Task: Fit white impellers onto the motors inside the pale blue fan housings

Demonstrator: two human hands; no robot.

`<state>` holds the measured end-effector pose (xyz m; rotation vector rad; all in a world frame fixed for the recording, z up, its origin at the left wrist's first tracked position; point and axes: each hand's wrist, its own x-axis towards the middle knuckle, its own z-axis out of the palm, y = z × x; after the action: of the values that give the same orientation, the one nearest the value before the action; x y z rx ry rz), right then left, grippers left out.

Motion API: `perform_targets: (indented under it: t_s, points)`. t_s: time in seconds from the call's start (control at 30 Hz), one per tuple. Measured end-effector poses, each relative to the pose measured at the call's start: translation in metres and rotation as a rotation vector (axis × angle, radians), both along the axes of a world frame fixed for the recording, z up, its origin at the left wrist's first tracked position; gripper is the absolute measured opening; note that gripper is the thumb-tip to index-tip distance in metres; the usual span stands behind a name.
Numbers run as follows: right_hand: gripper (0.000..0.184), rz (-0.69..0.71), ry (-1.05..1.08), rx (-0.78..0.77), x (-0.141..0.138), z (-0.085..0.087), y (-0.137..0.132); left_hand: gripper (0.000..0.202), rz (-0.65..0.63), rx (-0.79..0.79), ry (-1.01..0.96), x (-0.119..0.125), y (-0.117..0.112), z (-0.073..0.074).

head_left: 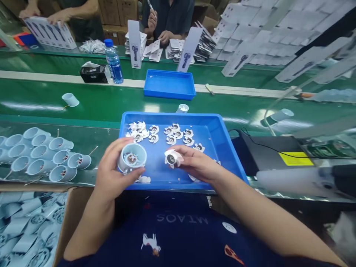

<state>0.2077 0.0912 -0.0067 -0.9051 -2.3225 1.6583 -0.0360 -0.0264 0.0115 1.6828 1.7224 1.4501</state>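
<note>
Left hand wraps a white plastic fan housing from the side, fingers around the wall, open end up, dark hub visible inside. Right hand pinches a white fan rotor at its fingertips, dark hub facing the housing, a narrow gap between the two parts. Both parts sit above a blue plastic tray, the housing near its left wall, the rotor over its middle.

More white rotors lie in loose clusters across the tray's far half; others sit close by the near rim, just beside the left hand. Blue tray floor shows between the hands and the clusters.

Left of the tray, white housings lie on their sides in rows, the nearest just beside the tray's wall. Below them, more housings fill a cardboard box. Right of the tray stands a black machine with a yellow label, its cable running toward the tray's corner. Beyond, a green conveyor belt carries a second blue tray. A co-worker's hands work among printed cards across the belt.
</note>
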Motion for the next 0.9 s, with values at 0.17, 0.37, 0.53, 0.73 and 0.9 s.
perform_targets:
  t_s: [0.17,0.37,0.53,0.73,0.9]
  points:
    - [0.048,-0.258,0.654,-1.025,0.023,0.0,-0.021,0.058,-0.25,-0.083,0.245,0.025,0.007,0.009]
    - [0.049,-0.288,0.708,-1.146,0.03,-0.002,-0.023,0.054,-0.307,-0.057,0.403,0.045,0.015,0.011]
    - [0.049,-0.248,0.7,-1.049,0.037,-0.003,-0.023,0.057,-0.351,-0.114,0.424,0.056,0.016,0.015]
    - [0.018,-0.175,0.389,0.241,0.041,0.032,-0.028,0.057,-0.356,-0.102,0.463,0.075,0.022,0.011]
    - [0.01,-0.109,0.159,0.673,0.035,0.053,-0.028,0.05,-0.327,0.042,0.441,0.085,0.023,0.005]
